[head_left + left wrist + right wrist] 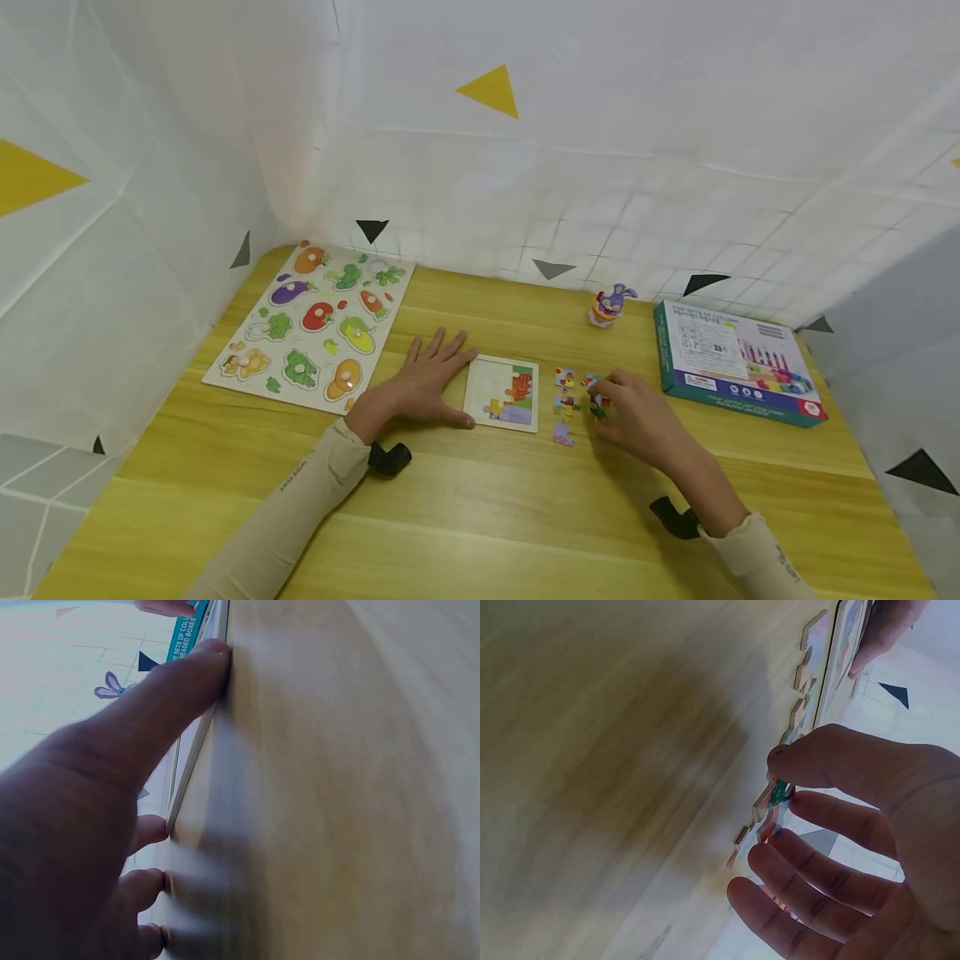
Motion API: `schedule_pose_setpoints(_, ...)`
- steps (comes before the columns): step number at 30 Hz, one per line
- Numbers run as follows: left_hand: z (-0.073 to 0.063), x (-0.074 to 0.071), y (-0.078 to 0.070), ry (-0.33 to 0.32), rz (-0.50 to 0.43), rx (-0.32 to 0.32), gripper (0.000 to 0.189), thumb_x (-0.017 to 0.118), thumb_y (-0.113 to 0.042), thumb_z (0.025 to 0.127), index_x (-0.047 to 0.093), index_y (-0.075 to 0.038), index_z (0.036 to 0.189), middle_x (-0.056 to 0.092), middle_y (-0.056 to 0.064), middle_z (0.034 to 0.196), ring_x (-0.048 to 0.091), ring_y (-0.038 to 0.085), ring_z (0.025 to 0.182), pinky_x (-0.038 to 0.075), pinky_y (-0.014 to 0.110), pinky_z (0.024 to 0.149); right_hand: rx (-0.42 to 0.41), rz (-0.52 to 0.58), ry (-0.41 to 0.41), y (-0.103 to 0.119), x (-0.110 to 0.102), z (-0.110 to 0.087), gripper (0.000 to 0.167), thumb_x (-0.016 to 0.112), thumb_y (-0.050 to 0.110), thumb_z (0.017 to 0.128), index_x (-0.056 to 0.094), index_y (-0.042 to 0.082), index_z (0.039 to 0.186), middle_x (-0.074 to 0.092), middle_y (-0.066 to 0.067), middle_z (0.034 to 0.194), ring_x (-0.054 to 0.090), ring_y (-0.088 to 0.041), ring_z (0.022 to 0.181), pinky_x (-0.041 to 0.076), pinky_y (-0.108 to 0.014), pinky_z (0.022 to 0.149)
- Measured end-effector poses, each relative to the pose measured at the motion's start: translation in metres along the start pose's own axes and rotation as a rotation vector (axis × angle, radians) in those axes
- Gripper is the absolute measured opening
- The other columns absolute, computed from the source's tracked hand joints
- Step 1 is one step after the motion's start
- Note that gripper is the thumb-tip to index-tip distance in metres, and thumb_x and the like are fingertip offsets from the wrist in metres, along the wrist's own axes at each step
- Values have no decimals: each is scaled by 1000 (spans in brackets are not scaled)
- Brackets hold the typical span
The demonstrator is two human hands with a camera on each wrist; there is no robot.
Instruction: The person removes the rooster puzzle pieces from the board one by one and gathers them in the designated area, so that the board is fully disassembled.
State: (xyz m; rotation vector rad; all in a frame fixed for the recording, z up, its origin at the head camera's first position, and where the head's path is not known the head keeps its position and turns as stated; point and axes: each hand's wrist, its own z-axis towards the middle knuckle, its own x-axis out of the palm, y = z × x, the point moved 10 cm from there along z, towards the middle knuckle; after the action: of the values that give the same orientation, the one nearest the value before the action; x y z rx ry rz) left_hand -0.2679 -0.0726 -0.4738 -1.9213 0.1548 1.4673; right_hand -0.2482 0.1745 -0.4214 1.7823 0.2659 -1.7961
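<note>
My left hand (426, 385) lies with fingers spread at the left side of a small jigsaw tray (487, 379). Its thumb and index finger touch the tray's left corners; the left wrist view shows the thumb (199, 671) along the edge. Part of a picture fills the tray's right and lower area. Right of it, my right hand (637, 417) pinches a green-patterned jigsaw piece (778, 793) between thumb and index finger, the other fingers loosely bent. Several loose pieces (564, 405) lie between tray and right hand, one more (590, 381) beside its fingertips.
A board of vegetable pegs (307, 398) lies at the left. Behind the right hand stands a purple rabbit toy (611, 307), and a teal-edged bead box (705, 342) lies to the right. White sheeting (450, 192) hangs behind the wooden table (480, 517).
</note>
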Motion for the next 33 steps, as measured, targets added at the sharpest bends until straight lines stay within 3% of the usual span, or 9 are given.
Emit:
schedule_pose_setpoints(23,0,0,0,-8,-7,-8,110,72,-68,79,23,-17,161,3,11,167,-8,38,151,-7,63,115,-5,-15,10,0,4,-3,34,86,10,73,74,4,103,62,-9,95,56,-18,77,51,-38,67)
schedule_pose_setpoints(33,-1,0,-1,-7,0,-6,109,73,-68,79,23,-17,161,3,11,167,-8,39,151,-6,63,115,-57,6,-44,14,-5,2,38,86,12,74,73,2,108,64,-10,99,59,-20,80,53,-41,71)
